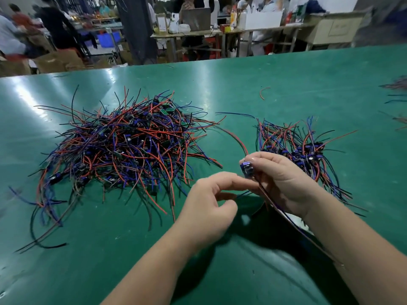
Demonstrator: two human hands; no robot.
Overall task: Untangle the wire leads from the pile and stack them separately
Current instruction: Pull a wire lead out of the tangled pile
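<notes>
A glossy green table [286, 84] fills the foreground. Beyond it stand a dark pillar [136, 29], a cluttered workbench [198, 33] with a white box [263, 19], a blue crate [108, 39], cardboard boxes [57, 60] and blurred people.

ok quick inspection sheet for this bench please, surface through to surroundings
surface: green mat, glossy with glare.
job's things: tangled pile left; sorted stack right; held lead between them, nearer.
clutter: stray red wire farther back.
hands: right hand pinches the held lead; left hand curled beside its wires, grip unclear.
cables: nothing seen beyond the leads.
surroundings: other benches, people, cardboard boxes.
</notes>
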